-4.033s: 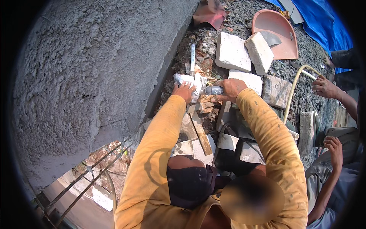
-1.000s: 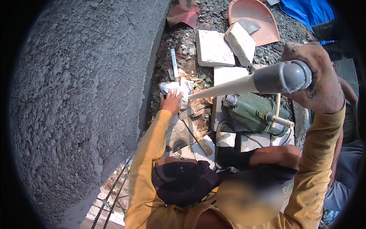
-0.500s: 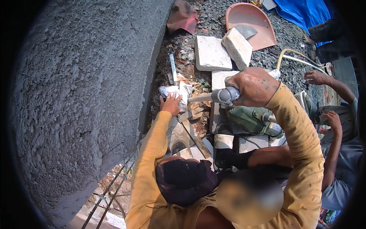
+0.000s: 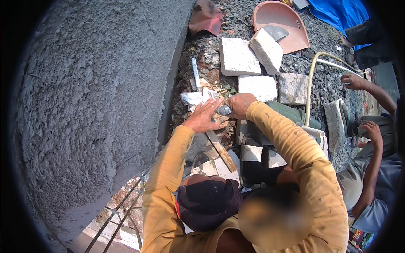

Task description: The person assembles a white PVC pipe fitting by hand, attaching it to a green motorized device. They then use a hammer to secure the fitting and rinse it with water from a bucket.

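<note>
My left hand [image 4: 204,116] is open, fingers stretched out, at the edge of a crumpled white wrapping [image 4: 192,98]. My right hand [image 4: 240,104] is closed on a grey, round-ended object [image 4: 224,110]. Its rounded end points up between my two hands, close to the left fingers. The rest of it is hidden, so its exact kind does not show. A slim white tube with blue marks [image 4: 196,71] stands out beyond the wrapping. Below my hands a narrow wooden strip [image 4: 222,152] lies slantwise.
A rough grey concrete wall [image 4: 97,97] fills the left. Pale blocks [image 4: 239,57] and a pinkish scoop-shaped pan [image 4: 291,40] lie on gravel ahead. A yellowish hose [image 4: 311,90] curves down to a white pipe [image 4: 313,131]. On the right is another person's hand [image 4: 353,81]. Steel bars [image 4: 122,215] cross lower left.
My right hand has come down and left, bringing the grey object beside my left hand. My left hand has shifted right and nearer, off the middle of the wrapping.
</note>
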A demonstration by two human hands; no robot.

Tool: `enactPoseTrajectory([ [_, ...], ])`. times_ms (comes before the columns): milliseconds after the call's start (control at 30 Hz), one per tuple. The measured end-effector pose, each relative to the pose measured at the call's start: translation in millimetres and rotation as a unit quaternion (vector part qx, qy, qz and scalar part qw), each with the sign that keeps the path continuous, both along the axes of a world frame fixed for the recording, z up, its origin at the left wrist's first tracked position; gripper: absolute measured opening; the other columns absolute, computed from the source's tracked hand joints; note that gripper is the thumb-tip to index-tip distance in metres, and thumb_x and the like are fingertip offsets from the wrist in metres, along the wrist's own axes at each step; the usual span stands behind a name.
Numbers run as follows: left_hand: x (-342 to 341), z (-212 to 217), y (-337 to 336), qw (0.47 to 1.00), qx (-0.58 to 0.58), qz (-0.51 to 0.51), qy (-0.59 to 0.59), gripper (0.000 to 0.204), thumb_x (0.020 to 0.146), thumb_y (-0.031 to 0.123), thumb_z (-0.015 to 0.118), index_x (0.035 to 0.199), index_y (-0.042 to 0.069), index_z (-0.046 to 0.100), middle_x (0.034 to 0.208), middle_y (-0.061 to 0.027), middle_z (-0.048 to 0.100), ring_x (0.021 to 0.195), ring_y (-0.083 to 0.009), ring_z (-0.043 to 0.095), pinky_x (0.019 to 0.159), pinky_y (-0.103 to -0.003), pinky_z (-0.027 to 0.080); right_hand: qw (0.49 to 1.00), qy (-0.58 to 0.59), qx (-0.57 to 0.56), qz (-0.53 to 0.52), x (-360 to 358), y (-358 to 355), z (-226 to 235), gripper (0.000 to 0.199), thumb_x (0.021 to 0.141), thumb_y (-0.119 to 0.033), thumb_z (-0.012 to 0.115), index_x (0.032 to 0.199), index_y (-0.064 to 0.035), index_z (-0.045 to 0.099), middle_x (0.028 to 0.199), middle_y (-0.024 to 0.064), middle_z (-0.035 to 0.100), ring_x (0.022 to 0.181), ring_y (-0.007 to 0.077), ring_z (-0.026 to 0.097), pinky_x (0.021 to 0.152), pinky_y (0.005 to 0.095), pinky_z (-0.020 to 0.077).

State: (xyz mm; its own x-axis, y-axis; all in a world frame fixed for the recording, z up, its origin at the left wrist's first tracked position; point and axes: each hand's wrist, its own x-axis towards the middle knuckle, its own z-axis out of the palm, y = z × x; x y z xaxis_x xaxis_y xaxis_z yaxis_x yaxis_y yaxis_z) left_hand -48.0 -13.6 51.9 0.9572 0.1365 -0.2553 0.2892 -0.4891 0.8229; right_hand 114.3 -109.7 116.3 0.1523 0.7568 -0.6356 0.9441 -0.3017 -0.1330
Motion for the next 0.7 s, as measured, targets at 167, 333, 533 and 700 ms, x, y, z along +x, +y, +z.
enactPoseTrajectory([
  [167, 27.3, 88.2, -1.8, 0.992, -0.074, 0.012, -0.104, 0.031, 0.072, 0.02, 0.072, 0.097, 0.005, 0.063, 0.09, -0.0146, 0.067, 0.079, -0.0253, 0.067, 0.07, -0.036, 0.051, 0.984, -0.008, 0.134, 0.118, 6.1, 0.1, 133.8, 0.024, 0.065, -0.023, 0.07, 0.086, -0.0111, 0.064, 0.078, 0.0149, 0.066, 0.074, 0.0338, 0.064, 0.068, 0.0437, 0.0504],
  [333, 59.2, 252.5, -28.2, 0.857, -0.07, 0.133, -0.493, 0.029, 0.069, 0.011, 0.072, 0.091, 0.001, 0.057, 0.076, -0.0107, 0.062, 0.064, -0.0213, 0.063, 0.061, -0.031, 0.05, 0.83, -0.056, 0.504, 0.233, 18.3, -21.0, 290.3, 0.026, 0.073, -0.021, 0.07, 0.091, -0.0052, 0.062, 0.08, 0.0075, 0.063, 0.069, 0.023, 0.059, 0.062, 0.0348, 0.0478],
  [533, 60.8, 140.4, -45.0, 0.862, 0.031, 0.321, -0.392, 0.025, 0.069, 0.011, 0.07, 0.087, 0.004, 0.054, 0.075, -0.0125, 0.062, 0.064, -0.0251, 0.063, 0.061, -0.034, 0.049, 0.888, -0.101, 0.42, 0.158, 21.1, -6.9, 172.4, 0.018, 0.07, -0.014, 0.064, 0.088, -0.0151, 0.063, 0.087, 0.0018, 0.063, 0.09, 0.0206, 0.059, 0.081, 0.035, 0.0431],
  [700, 64.7, 20.6, -49.6, 0.93, -0.101, 0.272, -0.226, 0.03, 0.072, 0.009, 0.068, 0.099, 0.001, 0.057, 0.085, -0.0138, 0.065, 0.077, -0.0237, 0.063, 0.072, -0.033, 0.048, 0.936, -0.096, 0.318, 0.119, 32.7, -23.2, 47.8, 0.014, 0.079, -0.02, 0.056, 0.086, -0.0205, 0.068, 0.093, 0.0005, 0.066, 0.095, 0.0173, 0.059, 0.087, 0.0348, 0.0371],
])
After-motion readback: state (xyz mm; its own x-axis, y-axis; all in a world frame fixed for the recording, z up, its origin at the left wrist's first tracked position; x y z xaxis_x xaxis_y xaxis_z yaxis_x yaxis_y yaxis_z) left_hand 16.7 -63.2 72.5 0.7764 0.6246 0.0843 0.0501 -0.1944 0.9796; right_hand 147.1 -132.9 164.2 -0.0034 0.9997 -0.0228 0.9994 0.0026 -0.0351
